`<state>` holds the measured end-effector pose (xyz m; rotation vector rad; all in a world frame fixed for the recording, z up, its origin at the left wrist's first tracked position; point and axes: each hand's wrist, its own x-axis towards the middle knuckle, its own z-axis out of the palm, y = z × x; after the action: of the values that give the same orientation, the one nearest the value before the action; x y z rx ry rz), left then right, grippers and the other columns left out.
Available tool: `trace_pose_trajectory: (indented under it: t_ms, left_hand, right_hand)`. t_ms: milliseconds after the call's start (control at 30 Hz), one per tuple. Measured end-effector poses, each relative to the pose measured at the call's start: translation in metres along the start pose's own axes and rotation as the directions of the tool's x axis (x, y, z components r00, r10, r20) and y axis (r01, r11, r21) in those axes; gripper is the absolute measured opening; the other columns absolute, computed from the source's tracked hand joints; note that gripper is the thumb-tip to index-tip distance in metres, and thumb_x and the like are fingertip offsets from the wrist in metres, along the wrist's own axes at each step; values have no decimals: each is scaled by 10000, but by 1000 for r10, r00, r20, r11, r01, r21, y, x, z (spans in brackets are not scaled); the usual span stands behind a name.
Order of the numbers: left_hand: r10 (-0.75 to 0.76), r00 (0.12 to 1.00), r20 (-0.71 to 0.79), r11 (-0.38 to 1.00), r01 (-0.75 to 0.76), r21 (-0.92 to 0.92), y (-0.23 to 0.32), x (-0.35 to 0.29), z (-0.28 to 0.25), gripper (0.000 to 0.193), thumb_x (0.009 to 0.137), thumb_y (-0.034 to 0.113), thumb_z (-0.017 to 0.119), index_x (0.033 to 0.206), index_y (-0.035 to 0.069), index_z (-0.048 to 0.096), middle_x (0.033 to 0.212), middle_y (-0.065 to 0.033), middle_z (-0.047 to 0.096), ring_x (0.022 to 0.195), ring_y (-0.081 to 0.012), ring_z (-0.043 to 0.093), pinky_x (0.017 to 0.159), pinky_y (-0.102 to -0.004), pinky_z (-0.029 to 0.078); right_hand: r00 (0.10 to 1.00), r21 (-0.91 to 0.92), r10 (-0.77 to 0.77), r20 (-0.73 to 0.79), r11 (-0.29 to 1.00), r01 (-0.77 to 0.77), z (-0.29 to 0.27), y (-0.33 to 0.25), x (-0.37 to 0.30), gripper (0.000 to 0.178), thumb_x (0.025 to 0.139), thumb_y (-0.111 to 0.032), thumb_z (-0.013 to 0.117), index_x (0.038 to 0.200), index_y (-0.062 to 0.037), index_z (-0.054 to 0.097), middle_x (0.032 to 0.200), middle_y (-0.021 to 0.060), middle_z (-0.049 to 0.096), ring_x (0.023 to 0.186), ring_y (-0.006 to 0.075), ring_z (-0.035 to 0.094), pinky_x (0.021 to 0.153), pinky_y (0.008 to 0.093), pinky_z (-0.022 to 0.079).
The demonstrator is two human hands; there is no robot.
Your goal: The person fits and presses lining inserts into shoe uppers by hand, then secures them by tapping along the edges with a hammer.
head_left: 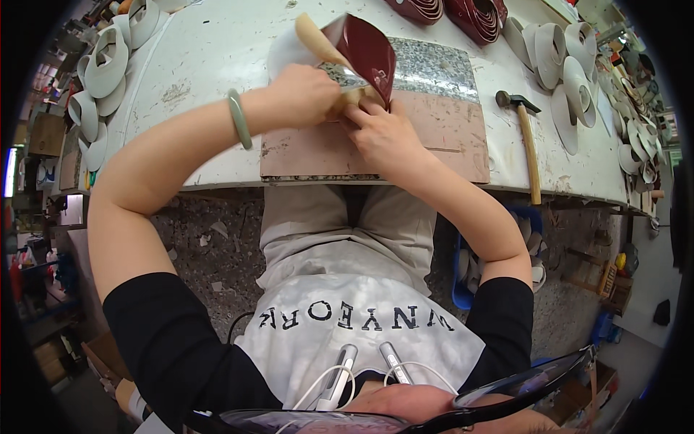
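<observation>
A glossy dark red shoe upper (367,52) with a tan lining stands up, folded, over the work board. My left hand (303,95) is closed on its left side, with the fingers bent out of sight around the lower edge. My right hand (384,137) pinches the bottom edge close beside it, thumb and fingers together. Behind the left hand shows a whitish surface that I cannot make out. Beneath both hands lies a pinkish-brown board (441,141), with a speckled stone slab (441,69) showing along its far side.
A hammer (530,141) with a wooden handle lies to the right of the board. More dark red uppers (473,18) are nested at the far edge. Pale grey curved pieces stand in rows at the left (107,65) and right (567,79). A blue bin (460,267) sits below the table (195,79).
</observation>
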<state>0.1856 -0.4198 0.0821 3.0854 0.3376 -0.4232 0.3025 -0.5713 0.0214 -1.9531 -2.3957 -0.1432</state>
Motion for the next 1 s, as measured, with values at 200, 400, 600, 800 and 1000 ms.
trace_pose_trajectory:
  t_ms: [200,400,600,800,1000]
  left_hand:
    - [-20,994,111,972,46,-232,-31,-7,7,319,801,287,622,833,-27,667,792,-192,670,752,-334,660,677,-431,529]
    - [-57,998,28,997,58,-51,-12,-11,17,311,804,279,626,848,-29,634,749,-211,639,740,-361,636,667,-439,504]
    - [-15,999,33,966,23,-257,-45,-25,17,377,790,357,681,791,-17,639,728,-200,634,726,-354,628,666,-425,491]
    - [-161,987,22,969,163,-189,-24,-31,22,255,786,254,635,788,3,677,771,-168,669,765,-320,659,704,-411,522]
    - [-266,964,8,917,256,-307,-33,-49,17,184,731,182,622,800,28,696,761,-162,668,740,-331,659,715,-410,532]
  right_hand:
    - [996,87,-13,-89,996,21,-2,9,-4,397,785,-132,582,1181,-129,613,1115,-21,525,1062,171,499,791,423,398]
    - [999,35,6,-33,999,-5,-11,-4,11,418,787,-122,574,1202,-154,609,1132,-33,509,1098,170,467,819,428,371]
    - [997,54,-35,-65,998,39,-2,0,15,399,789,-137,578,1185,-156,626,1108,-32,514,1096,172,467,846,436,346]
    - [997,85,-21,-75,996,27,-3,-9,27,266,812,-167,569,1055,-152,676,1060,-26,521,1076,167,478,866,478,325]
    - [996,39,-40,76,999,37,-9,-17,29,451,733,-127,636,1176,-209,648,1126,-33,516,1118,183,463,854,452,314]
